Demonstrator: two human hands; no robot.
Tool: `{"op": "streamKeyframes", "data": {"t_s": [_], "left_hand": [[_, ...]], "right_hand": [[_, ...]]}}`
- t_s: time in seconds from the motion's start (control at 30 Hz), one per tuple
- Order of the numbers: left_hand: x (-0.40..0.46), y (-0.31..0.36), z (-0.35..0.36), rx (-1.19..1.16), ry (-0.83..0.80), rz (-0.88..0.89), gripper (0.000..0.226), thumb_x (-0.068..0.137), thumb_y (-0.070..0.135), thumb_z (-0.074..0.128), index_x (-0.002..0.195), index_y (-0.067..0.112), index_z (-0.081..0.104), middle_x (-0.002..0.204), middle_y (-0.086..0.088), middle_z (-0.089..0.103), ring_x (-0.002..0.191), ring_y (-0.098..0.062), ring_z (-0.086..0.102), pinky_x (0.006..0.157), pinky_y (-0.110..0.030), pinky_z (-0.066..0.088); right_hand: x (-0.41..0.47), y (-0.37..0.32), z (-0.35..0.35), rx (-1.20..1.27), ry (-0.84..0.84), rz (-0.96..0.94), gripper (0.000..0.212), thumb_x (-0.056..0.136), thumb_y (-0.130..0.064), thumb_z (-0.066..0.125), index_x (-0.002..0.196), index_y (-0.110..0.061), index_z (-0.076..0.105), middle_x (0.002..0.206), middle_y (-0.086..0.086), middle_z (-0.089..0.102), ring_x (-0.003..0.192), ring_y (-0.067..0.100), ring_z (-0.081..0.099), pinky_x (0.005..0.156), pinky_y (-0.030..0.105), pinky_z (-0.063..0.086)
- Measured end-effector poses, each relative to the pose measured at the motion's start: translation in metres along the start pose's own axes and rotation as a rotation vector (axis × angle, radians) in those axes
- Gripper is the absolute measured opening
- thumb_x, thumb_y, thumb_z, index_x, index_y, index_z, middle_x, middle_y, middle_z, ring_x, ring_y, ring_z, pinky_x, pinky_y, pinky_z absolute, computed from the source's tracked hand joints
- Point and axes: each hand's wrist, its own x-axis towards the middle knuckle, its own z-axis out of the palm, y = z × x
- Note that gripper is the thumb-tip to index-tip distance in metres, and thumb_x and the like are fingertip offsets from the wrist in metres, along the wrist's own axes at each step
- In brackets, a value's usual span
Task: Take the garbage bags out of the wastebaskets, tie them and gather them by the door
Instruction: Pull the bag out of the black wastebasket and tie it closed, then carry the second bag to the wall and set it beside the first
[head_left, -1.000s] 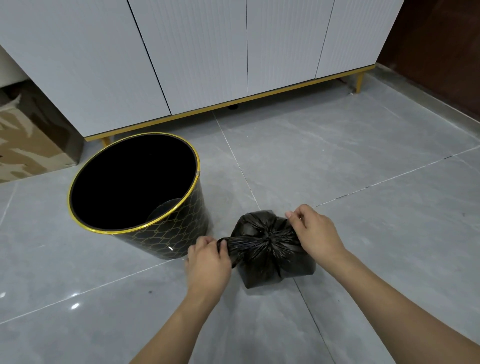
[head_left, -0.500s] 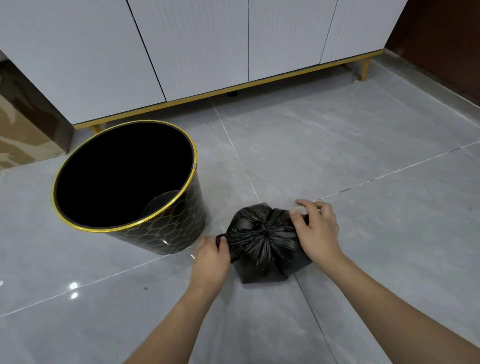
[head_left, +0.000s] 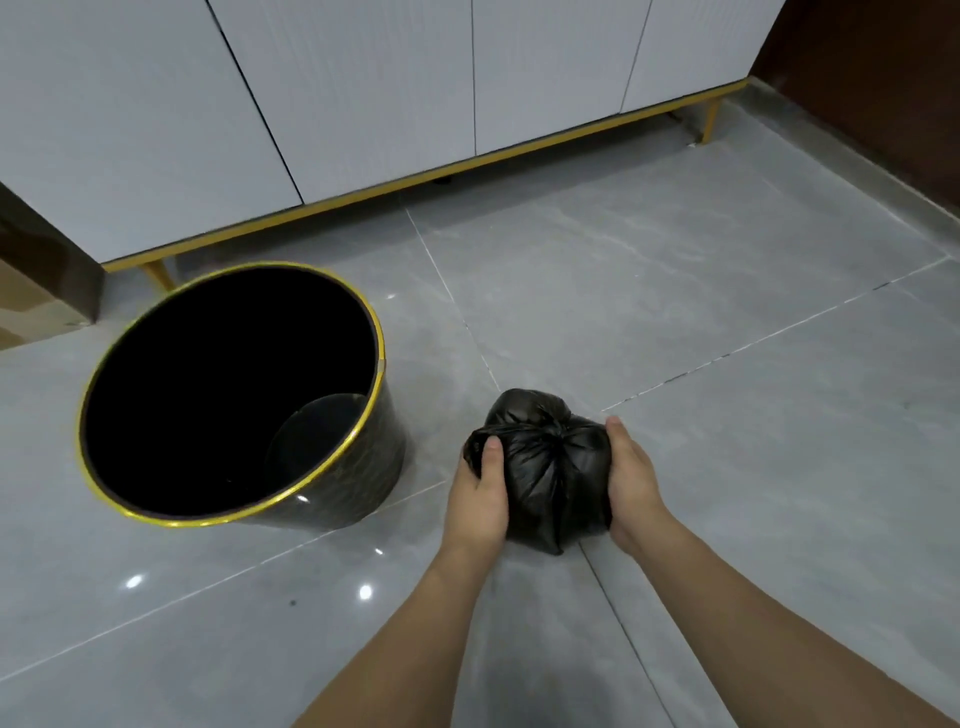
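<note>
i see the garbage bag already knotted right of the emptied wastebasket, my left hand and right hand cupping it, door run left.

Fingers of left hand and right hand hidden behind garbage bag; only thumbs and backs show. Bag contents not visible; its underside hidden. Wastebasket interior mostly black, floor of it only partly made out. Cabinet cut off at top edge. Cardboard box cut by left edge. Both forearms run off bottom edge.
</note>
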Motion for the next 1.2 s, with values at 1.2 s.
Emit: {"op": "streamKeyframes", "data": {"t_s": [1.2], "left_hand": [[-0.581,0.786,-0.105,0.437,-0.118,0.778,0.035,0.103,0.033,0.034,0.096,0.012,0.061,0.097,-0.005,0.065,0.091,-0.025,0.058,0.075,-0.033,0.04]], "right_hand": [[-0.77,-0.704,-0.062,-1.207,0.617,-0.569,0.06,0.102,-0.051,0.018,0.078,-0.011,0.057,0.077,0.007,0.06,0.072,0.029,0.056,0.067,0.034,0.045]]}}
